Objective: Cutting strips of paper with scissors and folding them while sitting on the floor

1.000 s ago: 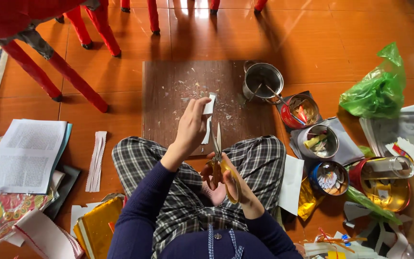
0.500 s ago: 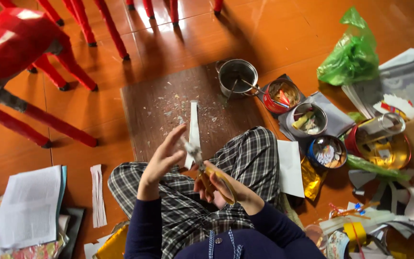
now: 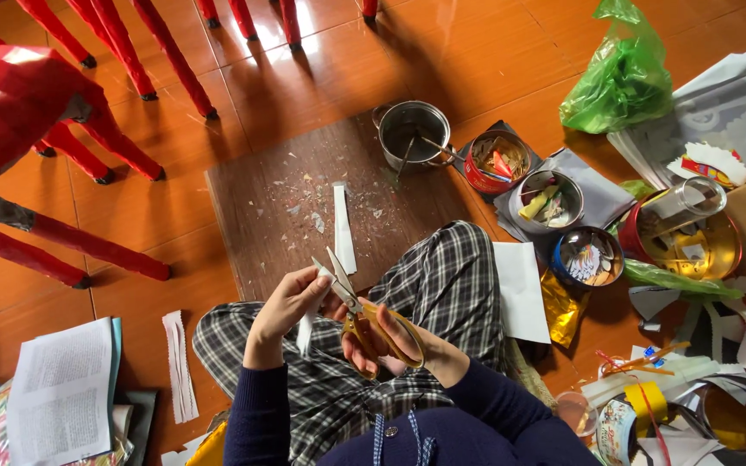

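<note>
A white paper strip [image 3: 308, 324] is pinched in the closed fingers of the left hand [image 3: 291, 302] above the lap, met by the parted blades of yellow-handled scissors [image 3: 364, 315] gripped by the right hand [image 3: 377, 341]. A second strip [image 3: 344, 229] lies on the brown board [image 3: 261, 207], beside a metal pot [image 3: 414, 134].

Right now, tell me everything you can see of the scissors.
The scissors have yellow-orange loop handles and pale metal blades. The blades stand open, tips pointing up and to the left, over the person's checked lap. The right hand grips them through the loops. The blades meet a strip of white paper that the left hand pinches. How far the cut runs cannot be told.
</note>
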